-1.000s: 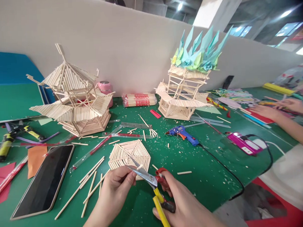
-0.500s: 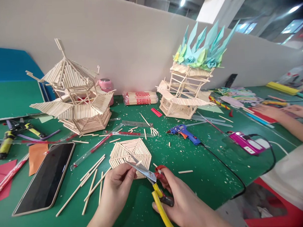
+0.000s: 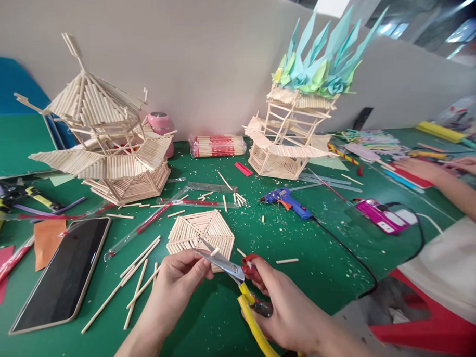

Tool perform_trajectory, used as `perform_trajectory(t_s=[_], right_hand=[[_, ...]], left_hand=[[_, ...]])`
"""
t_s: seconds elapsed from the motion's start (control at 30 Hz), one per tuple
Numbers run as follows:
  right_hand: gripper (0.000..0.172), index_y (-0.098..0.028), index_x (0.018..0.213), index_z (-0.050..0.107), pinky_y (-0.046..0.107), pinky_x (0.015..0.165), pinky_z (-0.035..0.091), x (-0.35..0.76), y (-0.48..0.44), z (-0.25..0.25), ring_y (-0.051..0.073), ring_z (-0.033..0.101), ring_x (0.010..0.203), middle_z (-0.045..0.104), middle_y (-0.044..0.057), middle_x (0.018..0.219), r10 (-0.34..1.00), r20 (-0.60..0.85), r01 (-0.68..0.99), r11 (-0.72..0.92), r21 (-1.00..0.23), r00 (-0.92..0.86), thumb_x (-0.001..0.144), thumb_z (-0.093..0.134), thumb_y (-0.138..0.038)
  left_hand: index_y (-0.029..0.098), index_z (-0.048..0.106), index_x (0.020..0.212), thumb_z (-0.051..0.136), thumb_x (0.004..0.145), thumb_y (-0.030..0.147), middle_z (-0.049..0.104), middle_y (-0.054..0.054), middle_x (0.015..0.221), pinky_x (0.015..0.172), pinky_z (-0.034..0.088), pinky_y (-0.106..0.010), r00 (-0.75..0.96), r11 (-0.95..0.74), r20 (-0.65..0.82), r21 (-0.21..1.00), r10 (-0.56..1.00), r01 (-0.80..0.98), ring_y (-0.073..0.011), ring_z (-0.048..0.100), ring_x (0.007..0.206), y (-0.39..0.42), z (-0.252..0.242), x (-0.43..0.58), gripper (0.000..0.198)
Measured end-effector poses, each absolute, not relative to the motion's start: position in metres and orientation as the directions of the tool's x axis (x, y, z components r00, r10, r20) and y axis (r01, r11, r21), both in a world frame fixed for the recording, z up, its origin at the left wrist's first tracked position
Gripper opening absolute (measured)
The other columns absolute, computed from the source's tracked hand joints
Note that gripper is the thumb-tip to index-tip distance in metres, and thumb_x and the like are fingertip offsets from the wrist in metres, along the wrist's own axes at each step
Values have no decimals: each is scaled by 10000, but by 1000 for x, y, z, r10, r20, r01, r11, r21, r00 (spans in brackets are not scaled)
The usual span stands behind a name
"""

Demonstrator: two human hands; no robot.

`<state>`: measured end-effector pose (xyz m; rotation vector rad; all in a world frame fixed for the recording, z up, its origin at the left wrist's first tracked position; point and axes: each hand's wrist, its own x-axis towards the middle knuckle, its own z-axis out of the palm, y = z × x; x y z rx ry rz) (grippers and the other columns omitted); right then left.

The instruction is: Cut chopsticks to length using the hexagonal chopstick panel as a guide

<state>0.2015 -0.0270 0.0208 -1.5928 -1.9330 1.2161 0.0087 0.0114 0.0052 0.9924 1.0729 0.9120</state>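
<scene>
My right hand (image 3: 279, 302) grips scissors (image 3: 230, 267) with red and yellow handles, their blades parted and pointing left. In a pinch, my left hand (image 3: 181, 282) holds a short wooden stick (image 3: 214, 251), most of it hidden by the fingers, its end between the blades. Just behind both hands lies a flat hexagonal panel (image 3: 201, 229) of wooden sticks. Several long loose sticks (image 3: 120, 289) are strewn left of my left hand. A cut piece of stick (image 3: 287, 260) lies to the right of the panel.
Two stick-built pavilions stand behind, the left one (image 3: 124, 169) roofed, the right one (image 3: 284, 151) topped with blue paper leaves. A blue glue gun (image 3: 288, 202) lies with its cord trailing right. A phone (image 3: 62, 276) is at left. Another person's hand (image 3: 417, 168) is at far right.
The whole view has shifted slightly, with the table things now a little higher and further left. Both hands keep the stick and scissors close together; the blades look much the same.
</scene>
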Motion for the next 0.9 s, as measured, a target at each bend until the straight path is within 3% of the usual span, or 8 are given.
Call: perform_trajectory(t_s=[0.2, 0.37, 0.57, 0.77, 0.9], right_hand=[[328, -205, 928, 403, 241, 646, 443, 198, -25, 21, 162, 569, 751, 576, 24, 852, 931, -247, 642, -18, -766, -268, 680, 618, -202], [427, -200, 968, 399, 261, 640, 441, 201, -25, 23, 170, 540, 741, 550, 18, 835, 938, -225, 689, 19, -725, -263, 632, 660, -240], [283, -205, 922, 376, 231, 596, 449, 199, -25, 28, 158, 568, 719, 571, 13, 812, 905, -273, 635, -4, -772, -326, 720, 573, -227], [295, -203, 936, 367, 225, 606, 460, 199, -28, 22, 160, 585, 736, 577, 23, 829, 906, -280, 596, -40, -802, -317, 716, 564, -195], [378, -205, 964, 395, 241, 606, 459, 201, -31, 21, 163, 563, 735, 563, 20, 842, 920, -301, 642, -74, -763, -252, 668, 629, -231]], left_hand=[[163, 677, 662, 618, 714, 287, 668, -32, 629, 577, 484, -248, 82, 56, -59, 998, 995, 42, -164, 593, 610, 8, 3, 12, 147], [157, 668, 644, 599, 743, 303, 608, -15, 574, 518, 429, -208, 208, 149, -143, 989, 968, -9, -124, 522, 554, 10, 6, 5, 190], [143, 646, 598, 594, 751, 318, 572, -10, 565, 507, 378, -190, 246, 181, -179, 983, 952, 16, -106, 466, 553, 10, 5, 5, 238], [150, 645, 623, 557, 764, 287, 579, -9, 548, 496, 398, -204, 196, 33, -56, 993, 979, 116, -123, 496, 532, 8, 4, 9, 216], [156, 641, 658, 524, 787, 233, 622, -13, 567, 485, 414, -192, 185, -149, 105, 959, 977, 241, -122, 532, 520, 7, 4, 11, 191]])
